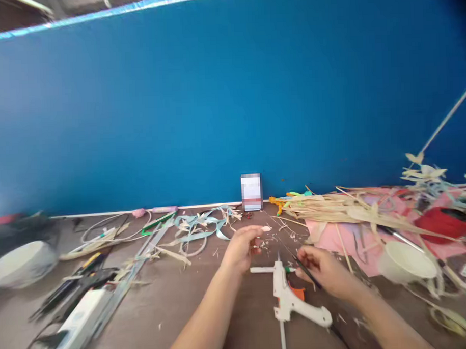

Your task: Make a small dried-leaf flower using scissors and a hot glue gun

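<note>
Left hand (241,249) pinches pale piece (266,228); right hand (323,267) grips slim black tool (309,273)

Head view: the hands are apart above the brown table (176,298). The left thumb and fingers close on the small pale piece at their tips. The right fingers are curled around the tool, its thin end angled toward the left hand. A white glue gun (282,295) lies between the forearms. A white bowl (24,266) stands far left, a cream bowl (406,262) right; their contents cannot be made out.

One hot-glue gun (283,294); two hands (241,249) (321,267) beside it; one power strip (78,326) left of it; two bowls (24,264) (406,262), one either side.
</note>
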